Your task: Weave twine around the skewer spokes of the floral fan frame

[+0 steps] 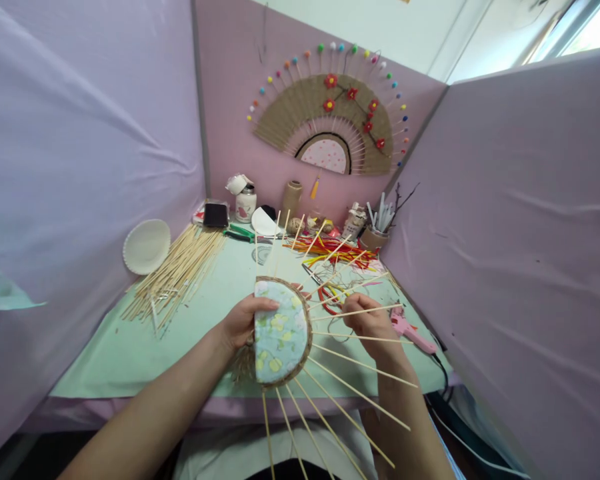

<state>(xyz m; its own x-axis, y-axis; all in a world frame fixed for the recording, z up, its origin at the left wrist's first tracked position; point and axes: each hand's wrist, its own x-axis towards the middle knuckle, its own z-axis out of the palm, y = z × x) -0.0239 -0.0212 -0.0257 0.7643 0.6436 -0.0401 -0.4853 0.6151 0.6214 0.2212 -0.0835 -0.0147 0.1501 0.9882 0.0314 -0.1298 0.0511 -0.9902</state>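
center of frame: half-round panel (283, 333), pale blue cloth with yellow-green flowers, brown braided cord along its curved edge. straight edge faces left, curve faces right. thin wooden sticks (360, 394) radiate from the curve, spread toward top, right and bottom of frame.

left hand (247, 319): grips the panel at its straight edge, thumb flat on the cloth, most of the other fingers behind.

right hand (373, 323), right of center: fingers curled close together, narrow, at one of the right-pointing sticks; cannot tell whether it pinches that stick or something finer.

lower right of the table (195, 353), near the right wrist: pink glue gun (414, 335), cord trailing off the edge. beyond the hands, red and yellow strips (337, 252). left of frame: heap of loose sticks (177, 273), white scalloped dish (147, 247) beside it. upper center, on the pink wall: brown fan (300, 107) with red flowers, colored balls around its rim.
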